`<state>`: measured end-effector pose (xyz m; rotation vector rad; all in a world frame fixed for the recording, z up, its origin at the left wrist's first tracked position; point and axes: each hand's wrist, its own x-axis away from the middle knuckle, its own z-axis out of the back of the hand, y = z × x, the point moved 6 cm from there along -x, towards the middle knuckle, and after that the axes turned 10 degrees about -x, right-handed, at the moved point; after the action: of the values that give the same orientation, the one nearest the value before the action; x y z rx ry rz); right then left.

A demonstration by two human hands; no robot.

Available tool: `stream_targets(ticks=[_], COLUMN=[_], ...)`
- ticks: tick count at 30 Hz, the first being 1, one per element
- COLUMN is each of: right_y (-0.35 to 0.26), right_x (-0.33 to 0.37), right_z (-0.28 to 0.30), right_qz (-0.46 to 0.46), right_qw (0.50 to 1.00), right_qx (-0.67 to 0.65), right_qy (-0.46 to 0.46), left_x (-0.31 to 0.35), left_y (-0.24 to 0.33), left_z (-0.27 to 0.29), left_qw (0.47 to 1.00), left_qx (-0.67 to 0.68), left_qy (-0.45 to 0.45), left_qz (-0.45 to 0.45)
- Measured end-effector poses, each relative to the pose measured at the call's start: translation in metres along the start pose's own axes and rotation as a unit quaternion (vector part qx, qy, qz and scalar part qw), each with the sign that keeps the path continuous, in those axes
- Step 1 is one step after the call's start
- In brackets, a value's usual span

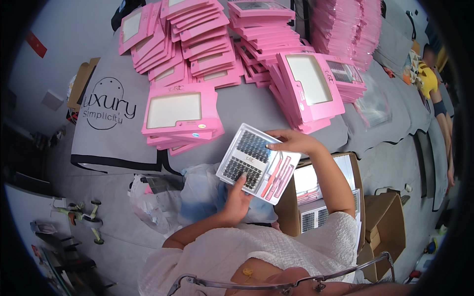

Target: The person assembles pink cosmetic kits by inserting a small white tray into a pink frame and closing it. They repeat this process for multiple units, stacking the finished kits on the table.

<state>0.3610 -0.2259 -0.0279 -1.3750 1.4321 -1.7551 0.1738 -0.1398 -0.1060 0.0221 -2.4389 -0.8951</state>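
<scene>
Here, we grip a white tray, left hand at its lower edge, right hand on its upper right corner, held before the sofa, pink boxes stacked there.

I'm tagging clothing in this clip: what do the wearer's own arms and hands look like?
The left hand and right hand are ungloved. The forearms are bare, with no watch or bracelet visible. The white, textured top has short sleeves; the right one ends near the elbow.
</scene>
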Motion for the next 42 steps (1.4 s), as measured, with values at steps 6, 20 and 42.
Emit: stream_targets(ticks=[6, 20, 42], right_y=[-0.017, 0.083, 0.072], right_x=[0.037, 0.008, 0.007], right_z=[0.001, 0.001, 0.041], right_qz=[0.210, 0.280, 0.124], right_qw=[0.958, 0.833, 0.781], right_qx=[0.129, -0.150, 0.082], right_qy=[0.149, 0.453, 0.606], left_x=[-0.010, -0.109, -0.047], left_y=[0.015, 0.002, 0.364], left_z=[0.003, -0.059, 0.071], left_qw=[1.000, 0.983, 0.536], left_qx=[0.017, 0.168, -0.759], left_qy=[0.003, 0.070, 0.259], left_qz=[-0.003, -0.034, -0.264])
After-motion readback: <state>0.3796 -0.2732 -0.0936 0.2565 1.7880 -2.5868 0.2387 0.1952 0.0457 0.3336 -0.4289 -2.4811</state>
